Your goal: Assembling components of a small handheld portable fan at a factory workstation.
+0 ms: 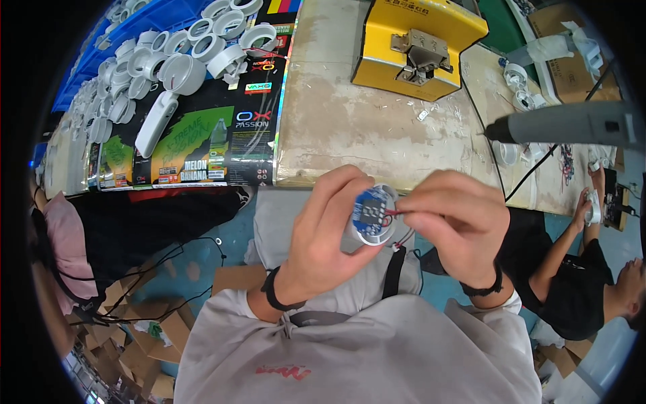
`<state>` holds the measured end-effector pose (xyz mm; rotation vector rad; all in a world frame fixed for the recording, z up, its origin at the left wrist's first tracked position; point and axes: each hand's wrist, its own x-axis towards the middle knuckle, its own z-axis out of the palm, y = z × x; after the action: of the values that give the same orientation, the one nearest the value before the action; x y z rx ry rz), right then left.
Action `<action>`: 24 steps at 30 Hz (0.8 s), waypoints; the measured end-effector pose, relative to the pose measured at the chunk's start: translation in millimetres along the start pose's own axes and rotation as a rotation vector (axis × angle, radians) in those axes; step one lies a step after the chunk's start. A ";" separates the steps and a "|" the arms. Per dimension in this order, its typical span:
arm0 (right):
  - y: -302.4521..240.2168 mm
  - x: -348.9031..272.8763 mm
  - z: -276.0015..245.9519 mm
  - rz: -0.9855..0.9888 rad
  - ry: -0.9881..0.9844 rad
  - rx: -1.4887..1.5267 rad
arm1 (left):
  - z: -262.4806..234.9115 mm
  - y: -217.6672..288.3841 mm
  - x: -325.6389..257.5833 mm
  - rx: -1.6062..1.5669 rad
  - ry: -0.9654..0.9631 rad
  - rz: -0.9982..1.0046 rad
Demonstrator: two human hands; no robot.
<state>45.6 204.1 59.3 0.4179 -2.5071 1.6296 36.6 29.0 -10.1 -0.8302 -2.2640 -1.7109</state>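
Observation:
My left hand (323, 236) is closed round a white plastic ring-shaped housing (385, 237), held above my lap just off the table's front edge. Inside the housing sits a blue circuit board (363, 214) with a dark square part at its middle. Thin red and dark wires (391, 213) run from the board to my right hand (464, 225), whose thumb and forefinger pinch them. A small white connector (396, 247) hangs on wires below the housing.
Many white plastic housings (182, 74) lie on a printed black sheet (249, 135) at the left, with a white handheld device (157, 124). A yellow metal machine (420, 50) stands at the back. A grey tool (572, 126) juts in from the right. A co-worker (572, 283) sits right.

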 end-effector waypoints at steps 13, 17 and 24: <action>17.2 20.1 11.0 -0.096 -0.041 0.012 | -5.4 -2.7 4.4 -0.168 -0.061 -0.011; 22.0 21.0 11.0 -0.128 -0.076 -0.006 | -4.7 -4.2 2.1 -0.158 -0.068 -0.010; 23.7 23.5 9.9 -0.237 -0.081 -0.057 | -4.3 -9.0 2.4 -0.226 -0.100 -0.061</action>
<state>16.7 200.3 40.3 0.7556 -2.4419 1.4765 29.0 24.1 -15.0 -0.9189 -2.2064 -2.0250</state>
